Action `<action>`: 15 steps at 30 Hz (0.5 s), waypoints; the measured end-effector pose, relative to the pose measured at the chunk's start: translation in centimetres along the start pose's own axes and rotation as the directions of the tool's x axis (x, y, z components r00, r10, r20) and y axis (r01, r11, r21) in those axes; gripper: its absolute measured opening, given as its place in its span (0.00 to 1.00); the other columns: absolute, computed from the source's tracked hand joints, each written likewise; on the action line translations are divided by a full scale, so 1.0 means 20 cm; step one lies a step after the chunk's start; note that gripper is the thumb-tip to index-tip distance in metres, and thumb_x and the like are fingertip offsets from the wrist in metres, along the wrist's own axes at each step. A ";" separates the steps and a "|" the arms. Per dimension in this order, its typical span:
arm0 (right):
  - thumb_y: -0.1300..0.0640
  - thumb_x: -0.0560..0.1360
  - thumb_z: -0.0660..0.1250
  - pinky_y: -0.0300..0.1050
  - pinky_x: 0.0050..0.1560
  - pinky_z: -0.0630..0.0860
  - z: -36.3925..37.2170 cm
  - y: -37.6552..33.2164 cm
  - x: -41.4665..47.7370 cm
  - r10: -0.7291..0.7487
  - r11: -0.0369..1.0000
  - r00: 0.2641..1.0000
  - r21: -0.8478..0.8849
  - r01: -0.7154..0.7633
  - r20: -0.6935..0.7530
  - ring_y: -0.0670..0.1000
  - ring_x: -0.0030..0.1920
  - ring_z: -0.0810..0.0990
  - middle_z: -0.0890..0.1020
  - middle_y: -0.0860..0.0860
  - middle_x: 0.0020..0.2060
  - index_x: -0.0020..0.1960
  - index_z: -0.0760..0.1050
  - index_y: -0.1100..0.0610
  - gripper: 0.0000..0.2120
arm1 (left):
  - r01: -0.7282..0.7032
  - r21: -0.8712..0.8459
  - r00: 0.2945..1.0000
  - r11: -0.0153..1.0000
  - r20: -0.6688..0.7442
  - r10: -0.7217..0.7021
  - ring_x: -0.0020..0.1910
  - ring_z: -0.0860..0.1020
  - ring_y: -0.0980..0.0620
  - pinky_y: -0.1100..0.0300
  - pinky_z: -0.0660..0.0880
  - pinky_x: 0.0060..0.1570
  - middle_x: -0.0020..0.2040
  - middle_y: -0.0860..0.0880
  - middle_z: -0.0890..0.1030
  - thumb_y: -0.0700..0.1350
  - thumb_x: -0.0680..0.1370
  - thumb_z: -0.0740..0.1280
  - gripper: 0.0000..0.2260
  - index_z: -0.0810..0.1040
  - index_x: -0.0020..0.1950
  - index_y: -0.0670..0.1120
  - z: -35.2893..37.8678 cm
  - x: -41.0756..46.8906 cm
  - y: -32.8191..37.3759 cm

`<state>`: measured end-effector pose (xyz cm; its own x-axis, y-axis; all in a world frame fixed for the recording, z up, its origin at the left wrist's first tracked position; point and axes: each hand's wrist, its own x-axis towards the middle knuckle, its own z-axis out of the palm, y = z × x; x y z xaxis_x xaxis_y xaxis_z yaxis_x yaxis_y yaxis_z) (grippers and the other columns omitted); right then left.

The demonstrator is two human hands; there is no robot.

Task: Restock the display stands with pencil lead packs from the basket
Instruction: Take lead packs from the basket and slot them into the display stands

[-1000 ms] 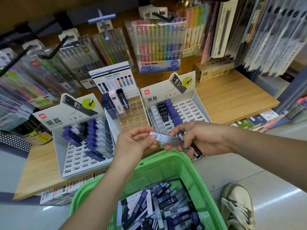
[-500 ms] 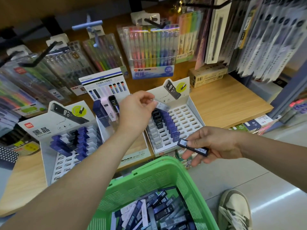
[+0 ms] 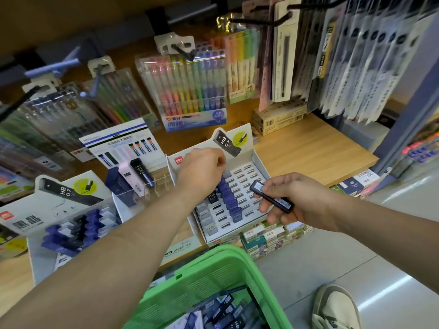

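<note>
- Right display stand [image 3: 257, 162]: slotted white tray; grey, black and blue packs in its left columns.
- Left display stand [image 3: 35, 257]: same type, part-filled.
- Grey pack [image 3: 227, 173]: pinched by left hand [image 3: 202, 170] at the blue column's far end.
- Black pack [image 3: 273, 198]: pinched by right hand [image 3: 303, 201] over the right stand.
- Green basket [image 3: 221, 254]: loose packs [image 3: 223, 309] inside.

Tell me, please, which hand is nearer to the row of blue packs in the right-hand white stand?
Left. The left hand is at the far end of the row of blue packs, pinching a grey pack; the right hand is to its right, holding a black pack.
</note>
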<state>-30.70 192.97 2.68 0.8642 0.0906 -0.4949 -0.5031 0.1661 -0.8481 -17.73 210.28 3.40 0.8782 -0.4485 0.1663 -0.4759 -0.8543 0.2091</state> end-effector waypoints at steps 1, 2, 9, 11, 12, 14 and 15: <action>0.62 0.80 0.62 0.37 0.21 0.72 0.00 0.00 0.00 0.000 1.000 1.000 0.011 0.000 -0.002 0.53 0.26 0.81 0.83 0.58 0.35 0.49 0.77 0.61 0.05 | -0.013 0.014 1.000 1.000 0.000 0.013 0.46 0.79 0.48 0.52 0.79 0.45 0.45 0.51 0.83 0.47 0.76 0.67 0.04 0.82 0.46 0.51 0.00 0.01 0.00; 0.62 0.80 0.62 0.37 0.21 0.72 0.00 0.00 0.00 0.000 1.000 1.000 0.023 0.000 -0.002 0.52 0.26 0.81 0.83 0.58 0.35 0.51 0.76 0.62 0.05 | -0.032 0.040 0.999 0.999 0.008 0.032 0.47 0.79 0.47 0.52 0.78 0.46 0.46 0.50 0.83 0.47 0.77 0.66 0.05 0.83 0.48 0.51 -0.01 0.01 0.01; 0.63 0.79 0.65 0.41 0.26 0.76 0.04 0.00 -0.02 0.011 0.996 0.999 0.094 -0.008 -0.030 0.51 0.31 0.81 0.82 0.56 0.36 0.56 0.77 0.64 0.07 | -0.219 0.315 0.965 0.924 0.207 0.159 0.58 0.73 0.44 0.50 0.76 0.50 0.56 0.46 0.76 0.39 0.75 0.63 0.15 0.77 0.61 0.45 0.01 -0.01 0.07; 0.66 0.79 0.65 0.42 0.29 0.79 0.04 0.00 -0.02 0.028 0.991 0.999 0.132 -0.022 -0.038 0.51 0.33 0.81 0.81 0.58 0.39 0.59 0.76 0.65 0.09 | -0.216 0.304 0.962 0.928 0.227 0.149 0.60 0.70 0.46 0.49 0.76 0.51 0.57 0.48 0.75 0.42 0.76 0.62 0.16 0.76 0.63 0.47 0.01 -0.03 0.08; 0.68 0.79 0.64 0.43 0.31 0.80 0.05 0.01 -0.02 0.032 0.988 0.999 0.154 -0.027 -0.033 0.51 0.34 0.82 0.80 0.59 0.41 0.59 0.76 0.65 0.10 | -0.214 0.303 0.960 0.929 0.240 0.143 0.61 0.69 0.46 0.48 0.76 0.51 0.58 0.49 0.75 0.43 0.76 0.62 0.16 0.76 0.63 0.47 0.00 -0.03 0.09; 0.72 0.78 0.62 0.44 0.36 0.82 0.05 0.01 -0.03 0.027 0.984 0.999 0.179 -0.022 -0.023 0.50 0.36 0.82 0.79 0.58 0.42 0.58 0.77 0.65 0.11 | -0.228 0.277 0.955 0.933 0.251 0.159 0.61 0.68 0.46 0.48 0.75 0.52 0.58 0.48 0.74 0.43 0.76 0.61 0.17 0.75 0.64 0.47 -0.02 -0.04 0.08; 0.73 0.78 0.61 0.44 0.38 0.83 0.05 0.01 -0.03 0.020 0.982 0.999 0.187 -0.014 -0.028 0.50 0.37 0.82 0.80 0.58 0.41 0.56 0.77 0.64 0.11 | -0.240 0.230 0.954 0.943 0.234 0.186 0.61 0.68 0.46 0.48 0.75 0.53 0.59 0.48 0.74 0.42 0.76 0.60 0.17 0.74 0.65 0.47 -0.03 -0.06 0.08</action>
<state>-31.31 194.00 2.98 0.8537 0.0662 -0.5166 -0.5053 0.3458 -0.7906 -19.56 209.68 4.02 0.7611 -0.6480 -0.0278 -0.6483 -0.7587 -0.0646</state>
